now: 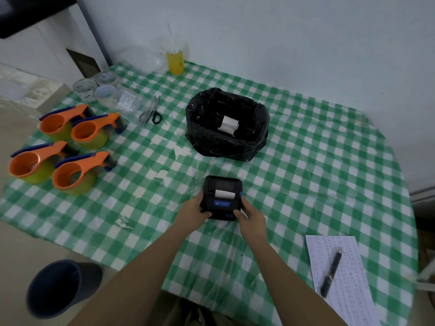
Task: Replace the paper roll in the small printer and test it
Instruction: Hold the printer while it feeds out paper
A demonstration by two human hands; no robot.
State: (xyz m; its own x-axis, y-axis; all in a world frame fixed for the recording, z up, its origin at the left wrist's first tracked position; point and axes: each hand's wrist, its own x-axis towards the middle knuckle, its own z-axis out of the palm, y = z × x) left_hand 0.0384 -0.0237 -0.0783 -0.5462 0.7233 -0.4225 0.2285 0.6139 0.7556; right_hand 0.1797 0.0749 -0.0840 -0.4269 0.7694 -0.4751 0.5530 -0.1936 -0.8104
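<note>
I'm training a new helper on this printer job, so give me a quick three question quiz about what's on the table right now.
1. True or false: the small black printer is held by both the left hand and right hand.
2. Where does the loose white paper roll lie?
A. in the black bag-lined bin
B. on the printed sheet
C. beside the scissors
3. How many orange tape dispensers are there?

Key: 1 true; 2 A; 3 four.

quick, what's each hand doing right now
Left hand: closed on the left side of the small printer.
Right hand: closed on the printer's right side, thumb near the front buttons.
</note>
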